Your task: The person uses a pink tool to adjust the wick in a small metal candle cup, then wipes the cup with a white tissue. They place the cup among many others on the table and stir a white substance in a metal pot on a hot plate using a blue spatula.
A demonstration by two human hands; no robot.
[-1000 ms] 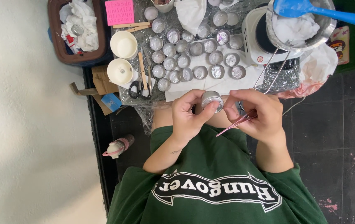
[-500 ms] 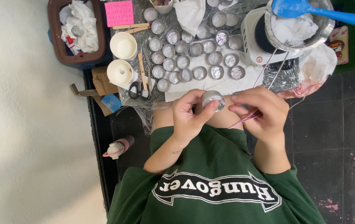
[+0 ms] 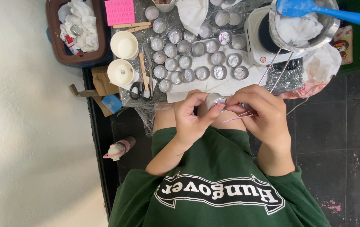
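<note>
Left hand: your left hand [image 3: 190,117] held a small silver cup [image 3: 214,100] above your lap, at the near edge of the desk [image 3: 230,86]; its fingers [image 3: 211,114] were clamped on the cup's sides.
Right hand: your right hand [image 3: 260,110] touched the cup's right side, its fingers pinched together on thin pink tweezers [image 3: 239,115] that pointed toward the cup.
Cup: it lay tilted between both hands, just in front of your green shirt [image 3: 218,185].
Desk: rows of similar silver cups [image 3: 188,59] stood beyond your hands, with two white bowls [image 3: 123,59], scissors [image 3: 140,86] and wooden sticks [image 3: 144,73] to the left.
Right of desk: a metal pot [image 3: 302,25] with a blue spatula [image 3: 327,11] sat on a white hotplate [image 3: 260,35].
Far left: a brown bin [image 3: 79,31] held crumpled tissue.
</note>
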